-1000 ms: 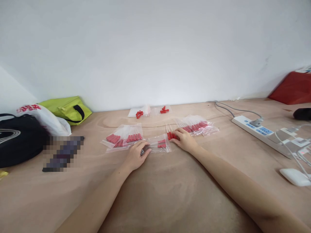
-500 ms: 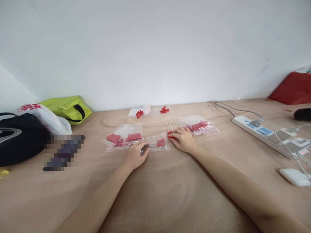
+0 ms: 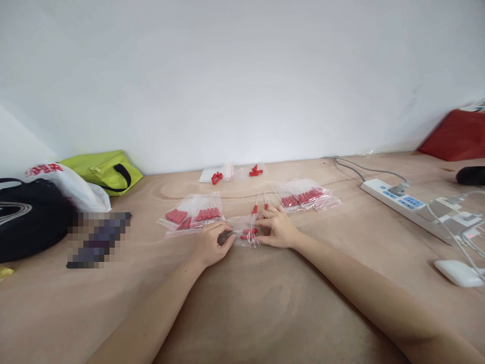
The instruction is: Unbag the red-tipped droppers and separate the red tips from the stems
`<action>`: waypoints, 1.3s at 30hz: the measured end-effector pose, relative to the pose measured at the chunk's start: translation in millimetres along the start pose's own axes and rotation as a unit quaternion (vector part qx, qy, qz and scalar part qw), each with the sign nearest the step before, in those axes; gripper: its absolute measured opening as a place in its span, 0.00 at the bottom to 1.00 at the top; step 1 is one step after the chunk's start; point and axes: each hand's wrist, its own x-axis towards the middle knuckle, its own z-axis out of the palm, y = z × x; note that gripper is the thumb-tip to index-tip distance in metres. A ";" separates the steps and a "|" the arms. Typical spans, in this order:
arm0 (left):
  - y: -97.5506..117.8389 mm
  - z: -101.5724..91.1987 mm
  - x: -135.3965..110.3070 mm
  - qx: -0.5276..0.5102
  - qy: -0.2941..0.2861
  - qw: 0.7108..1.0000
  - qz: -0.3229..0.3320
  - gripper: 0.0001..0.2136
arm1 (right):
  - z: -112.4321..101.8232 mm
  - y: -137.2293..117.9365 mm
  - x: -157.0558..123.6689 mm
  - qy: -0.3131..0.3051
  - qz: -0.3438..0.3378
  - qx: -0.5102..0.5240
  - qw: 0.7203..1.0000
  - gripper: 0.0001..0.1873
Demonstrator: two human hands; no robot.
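My left hand (image 3: 216,243) is closed on the left end of a clear zip bag (image 3: 239,222) lying on the table. Inside this bag are red-handled pieces (image 3: 248,234), partly blurred by shine. At the bag's right edge is my right hand (image 3: 278,227), its fingers bent around a slim rod with a red handle (image 3: 254,208). The rod's thin pale end points away from me. Just beyond the right fingers lies another red-handled rod (image 3: 266,206). Filled zip bags with red-handled pieces (image 3: 207,213) lie behind my left hand; a fan of red-handled rods (image 3: 303,196) lies behind my right.
By the wall are small red pieces (image 3: 216,178) on white bags and more red pieces (image 3: 256,171). A power strip (image 3: 394,197) with cables and a white adapter (image 3: 458,273) occupies the right. At left sit a black bag (image 3: 34,217), a green bag (image 3: 102,169) and a blurred-out flat object (image 3: 100,240).
My right hand has moved left and nearer to the bag, bringing a red-handled rod to its right edge. The bag's right end has shifted slightly left; my left hand stays nearly in place.
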 end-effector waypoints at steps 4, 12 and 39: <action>-0.3 0.2 0.1 0.010 -0.017 1.000 0.007 0.07 | 3.0 -8.6 2.1 -0.018 0.009 -0.010 1.000 0.17; 0.6 -1.7 0.1 0.012 -0.053 0.999 0.000 0.14 | 1.4 -18.6 2.9 -0.036 0.044 0.027 0.998 0.08; 20.3 -8.0 -2.2 0.083 -0.204 0.974 0.049 0.23 | -16.8 65.0 0.7 0.248 0.143 0.111 0.952 0.11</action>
